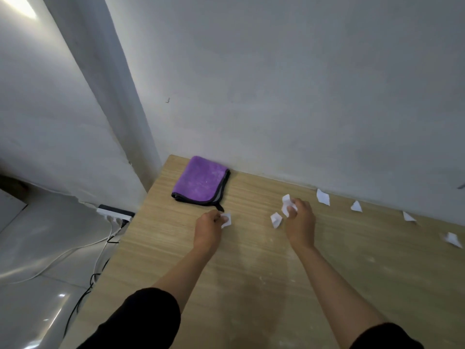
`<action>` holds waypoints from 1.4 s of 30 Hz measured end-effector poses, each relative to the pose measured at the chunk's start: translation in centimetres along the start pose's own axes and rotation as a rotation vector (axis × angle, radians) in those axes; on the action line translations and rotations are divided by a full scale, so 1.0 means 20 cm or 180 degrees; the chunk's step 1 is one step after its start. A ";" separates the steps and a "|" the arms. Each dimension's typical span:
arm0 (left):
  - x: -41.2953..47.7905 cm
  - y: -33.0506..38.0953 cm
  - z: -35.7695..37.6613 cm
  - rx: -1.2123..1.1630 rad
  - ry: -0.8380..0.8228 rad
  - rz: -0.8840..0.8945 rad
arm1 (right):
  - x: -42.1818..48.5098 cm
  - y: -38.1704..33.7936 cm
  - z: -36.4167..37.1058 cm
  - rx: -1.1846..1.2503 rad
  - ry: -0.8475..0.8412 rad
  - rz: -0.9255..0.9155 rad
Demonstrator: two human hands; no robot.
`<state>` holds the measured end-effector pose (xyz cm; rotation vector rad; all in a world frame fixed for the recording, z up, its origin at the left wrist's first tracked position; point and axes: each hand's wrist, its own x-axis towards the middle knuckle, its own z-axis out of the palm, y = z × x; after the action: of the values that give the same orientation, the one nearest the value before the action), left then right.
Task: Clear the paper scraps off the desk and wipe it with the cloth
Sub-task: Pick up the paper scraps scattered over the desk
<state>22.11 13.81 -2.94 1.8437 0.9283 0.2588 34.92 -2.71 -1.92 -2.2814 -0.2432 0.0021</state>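
Observation:
A folded purple cloth (201, 183) with a dark edge lies at the far left corner of the wooden desk (251, 273). Just in front of it, my left hand (210, 227) pinches a white paper scrap (226, 219). My right hand (300, 224) grips another white scrap (286, 204) near the desk's middle. One loose scrap (276, 219) lies between my hands. Several more scraps lie to the right along the wall, such as one (323, 196) beside my right hand and one (453, 239) near the right edge.
A grey wall runs along the desk's far edge. Left of the desk, on the pale floor, sits a power strip (115, 213) with white and black cables (95, 250) trailing toward me. The desk's left edge drops off beside my left forearm.

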 end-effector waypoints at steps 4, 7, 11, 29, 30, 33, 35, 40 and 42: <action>-0.05 0.13 0.21 0.0157 -0.0481 0.0373 | 0.10 0.17 -0.13 -0.0363 -0.0298 0.0240; -0.06 0.20 0.33 0.0431 -0.0959 0.0619 | 0.13 0.26 -0.14 -0.0546 -0.0891 0.0107; -0.04 0.25 0.42 0.0892 -0.1338 0.0883 | 0.10 0.30 -0.14 -0.0514 -0.1042 -0.0098; -0.58 0.18 0.60 0.0658 -0.0598 0.0733 | -0.40 0.46 -0.46 -0.0105 -0.1219 -0.0428; -0.65 0.17 0.60 0.0653 -0.0587 0.0791 | -0.45 0.46 -0.49 -0.0056 -0.1218 -0.0357; -0.85 0.12 0.60 0.0720 -0.0545 0.0942 | -0.60 0.47 -0.58 -0.0009 -0.1346 -0.0285; -0.97 0.08 0.59 0.0791 -0.0497 0.0963 | -0.69 0.47 -0.64 -0.0013 -0.1469 -0.0346; -1.27 0.00 0.56 0.0829 -0.0448 0.0937 | -0.91 0.54 -0.80 -0.0022 -0.1809 -0.0418; -1.37 -0.03 0.56 0.0809 -0.0367 0.0923 | -0.98 0.57 -0.84 -0.0028 -0.1876 -0.0504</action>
<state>9.45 -12.85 -2.46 2.2059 0.6347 0.2160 19.13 -26.01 -0.77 -2.2131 -0.7272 0.5963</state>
